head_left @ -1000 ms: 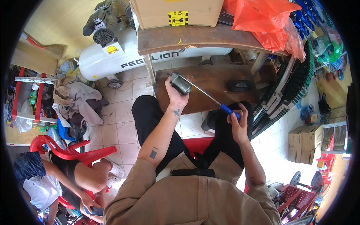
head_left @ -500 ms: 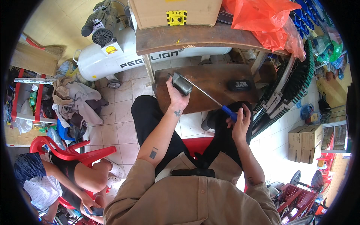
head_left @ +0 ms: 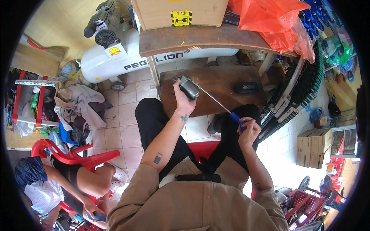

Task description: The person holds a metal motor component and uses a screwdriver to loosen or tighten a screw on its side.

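Observation:
My left hand (head_left: 184,101) is closed around a dark grey, blocky part (head_left: 189,87) with rounded edges, held up over the low wooden board. My right hand (head_left: 249,131) grips the blue handle of a long screwdriver (head_left: 220,104), above my right thigh. The thin metal shaft slants up and left to the part. Its tip meets the end of the part close to my left fingers; the exact contact spot is too small to make out.
Behind my hands is a low brown board (head_left: 216,86) bearing a black case (head_left: 246,87). Above it stands a wooden bench (head_left: 185,38) with a cardboard box (head_left: 181,11) and red plastic bag (head_left: 266,23). A white compressor tank (head_left: 104,61) stands behind. A person (head_left: 73,181) sits at left.
My right fingers, looser and more spread around the screwdriver handle before, have closed on it. The part and my left hand have shifted slightly right and nearer.

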Demonstrator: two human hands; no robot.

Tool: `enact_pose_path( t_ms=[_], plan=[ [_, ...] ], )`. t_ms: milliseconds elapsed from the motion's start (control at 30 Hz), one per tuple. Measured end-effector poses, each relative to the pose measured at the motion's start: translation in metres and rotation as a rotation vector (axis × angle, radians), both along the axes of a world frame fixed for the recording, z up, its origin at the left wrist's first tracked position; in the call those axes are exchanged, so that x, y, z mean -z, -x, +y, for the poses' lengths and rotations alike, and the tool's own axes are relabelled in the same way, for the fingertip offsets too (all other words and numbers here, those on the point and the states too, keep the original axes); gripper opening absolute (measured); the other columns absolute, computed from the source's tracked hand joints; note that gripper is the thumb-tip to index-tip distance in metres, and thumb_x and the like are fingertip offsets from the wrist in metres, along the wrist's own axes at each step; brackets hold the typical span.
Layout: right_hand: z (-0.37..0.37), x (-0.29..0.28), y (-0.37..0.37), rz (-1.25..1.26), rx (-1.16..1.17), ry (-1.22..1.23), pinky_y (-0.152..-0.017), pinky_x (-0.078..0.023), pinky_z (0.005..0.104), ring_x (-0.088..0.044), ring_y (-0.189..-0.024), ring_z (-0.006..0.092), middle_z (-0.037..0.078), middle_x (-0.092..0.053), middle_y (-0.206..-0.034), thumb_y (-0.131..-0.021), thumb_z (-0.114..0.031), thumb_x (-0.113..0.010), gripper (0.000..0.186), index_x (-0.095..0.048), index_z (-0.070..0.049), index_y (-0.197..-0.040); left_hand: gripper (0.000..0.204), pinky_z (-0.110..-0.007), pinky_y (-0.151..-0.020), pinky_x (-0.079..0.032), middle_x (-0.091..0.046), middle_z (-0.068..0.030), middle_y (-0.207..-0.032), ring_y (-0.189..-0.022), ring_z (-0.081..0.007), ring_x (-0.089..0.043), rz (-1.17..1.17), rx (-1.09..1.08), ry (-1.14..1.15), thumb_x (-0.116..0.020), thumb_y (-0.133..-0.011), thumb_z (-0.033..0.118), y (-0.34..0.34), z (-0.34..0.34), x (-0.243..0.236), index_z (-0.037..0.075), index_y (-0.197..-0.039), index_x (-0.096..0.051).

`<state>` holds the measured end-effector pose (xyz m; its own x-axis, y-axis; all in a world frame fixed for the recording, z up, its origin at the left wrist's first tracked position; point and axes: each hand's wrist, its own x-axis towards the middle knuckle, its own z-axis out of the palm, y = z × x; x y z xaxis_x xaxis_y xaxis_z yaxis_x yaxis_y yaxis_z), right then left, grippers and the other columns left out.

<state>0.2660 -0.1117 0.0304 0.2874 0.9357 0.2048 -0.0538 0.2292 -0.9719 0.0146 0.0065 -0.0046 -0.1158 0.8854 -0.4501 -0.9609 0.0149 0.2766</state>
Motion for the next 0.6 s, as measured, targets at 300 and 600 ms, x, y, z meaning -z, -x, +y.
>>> enact_pose_path(
  t_ms=[300, 600],
  plan=[
    [0.002, -0.021, -0.005, 0.372, -0.479, 0.2, -0.077, -0.047, 0.0335, -0.061, -0.088, 0.0205, 0.012, -0.053, -0.117, -0.105, -0.021, -0.047, 0.023, -0.053, -0.002, -0.115, 0.039, -0.036, -0.085, -0.052, -0.068, -0.0055, -0.094, -0.089, -0.0236, -0.064, -0.045, -0.052, 0.001, -0.057, -0.089, 0.05, 0.013, 0.006, 0.012, 0.013, -0.102, -0.065],
    [0.009, -0.012, -0.003, 0.114, -0.239, 0.44, -0.058, -0.051, 0.0263, -0.065, -0.068, 0.0189, 0.014, -0.063, -0.091, -0.107, -0.031, -0.041, 0.04, -0.049, 0.004, -0.125, 0.04, -0.038, -0.086, -0.053, -0.067, -0.0074, -0.093, -0.089, -0.0258, -0.064, -0.074, -0.041, -0.045, -0.056, -0.09, 0.049, 0.008, 0.001, 0.002, 0.012, -0.102, -0.064]
  ],
)
